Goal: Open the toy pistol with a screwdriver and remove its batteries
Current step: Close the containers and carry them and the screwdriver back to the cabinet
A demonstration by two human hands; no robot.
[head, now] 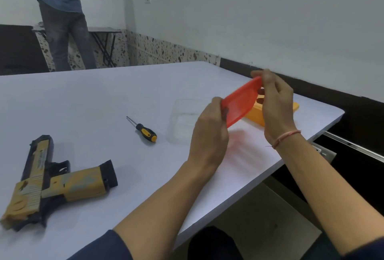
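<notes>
While both hands hold a red plastic lid (pixel 241 102) above the right side of the worktop (pixel 104 97), the left hand (pixel 209 133) grips its near end and the right hand (pixel 276 102) pinches its far end. The toy pistol (pixel 52 180) lies on its side at the near left, untouched, well apart from the screwdriver (pixel 143 130) beyond it. A clear plastic tray (pixel 185 120) and an orange box (pixel 257 115) sit near the hands. 1 person (pixel 64 21) stands far left.

Both hands raised above white table (pixel 108 97), pinching red plastic lid (pixel 241 102): left hand (pixel 209 133) at near end, right hand (pixel 276 102) at far end. Orange container (pixel 257 115) behind lid. Screwdriver (pixel 143 130) mid-table. Toy pistol (pixel 54 178) near left, untouched. Clear plastic tray (pixel 182 118) beside left hand.
</notes>
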